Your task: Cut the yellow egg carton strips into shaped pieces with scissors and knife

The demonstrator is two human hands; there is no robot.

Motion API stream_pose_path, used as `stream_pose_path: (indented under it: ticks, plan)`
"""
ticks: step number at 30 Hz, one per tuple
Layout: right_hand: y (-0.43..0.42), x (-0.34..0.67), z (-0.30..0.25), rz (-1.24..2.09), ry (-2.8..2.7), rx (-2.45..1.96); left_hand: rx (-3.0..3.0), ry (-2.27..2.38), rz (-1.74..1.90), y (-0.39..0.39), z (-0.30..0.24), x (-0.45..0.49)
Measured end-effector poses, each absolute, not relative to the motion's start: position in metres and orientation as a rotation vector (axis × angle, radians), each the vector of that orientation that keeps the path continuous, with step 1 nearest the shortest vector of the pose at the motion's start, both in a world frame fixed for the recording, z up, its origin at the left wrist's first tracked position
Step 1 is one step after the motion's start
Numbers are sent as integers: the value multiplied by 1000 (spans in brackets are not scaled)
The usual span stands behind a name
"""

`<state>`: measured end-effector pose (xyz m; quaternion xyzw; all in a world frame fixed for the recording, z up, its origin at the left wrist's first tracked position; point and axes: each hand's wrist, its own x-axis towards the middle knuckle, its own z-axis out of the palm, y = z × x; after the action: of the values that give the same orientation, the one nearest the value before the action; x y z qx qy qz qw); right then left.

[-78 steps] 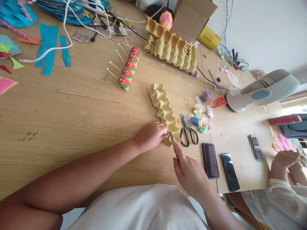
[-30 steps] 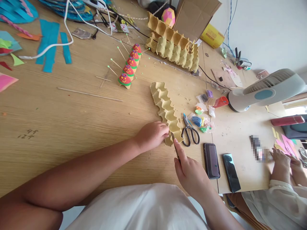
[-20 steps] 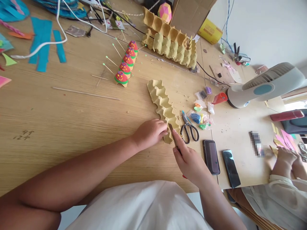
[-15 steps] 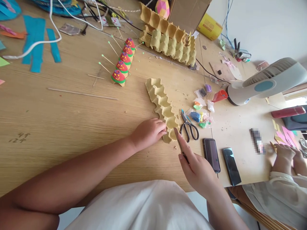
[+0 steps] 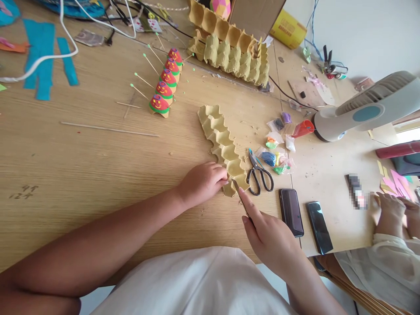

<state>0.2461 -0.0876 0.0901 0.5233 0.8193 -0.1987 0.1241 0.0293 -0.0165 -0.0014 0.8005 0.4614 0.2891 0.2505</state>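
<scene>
The fingers [image 5: 220,171] of the left hand [image 5: 201,184] were curled together, closed on the left edge of the egg-carton strip [image 5: 225,139]. Those of the right hand [image 5: 271,236] wrapped a slim knife [image 5: 241,197], the index finger stretched along it toward the dull grey blade. The strip was pale yellow moulded pulp, matte and slightly rough, its shallow cups hollow side up between low peaks, its right edge scalloped. It lay flat on the smooth, grained wooden table [image 5: 108,162], slanting away from the hands; its near end sat between the left fingertips and the right index finger, the blade tip touching it there. Just beside its right edge lay black-handled metal scissors [image 5: 259,173]. Farther off, to the left, stood a row of glossy red domes [image 5: 164,87] banded in green.
</scene>
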Motion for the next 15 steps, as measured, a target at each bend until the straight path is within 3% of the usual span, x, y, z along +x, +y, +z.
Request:
stream_pose_path:
  ticks: [15]
  plan:
    - [-82, 232, 112, -297, 2323, 1468, 2172, 1264, 791, -17, -2, 31]
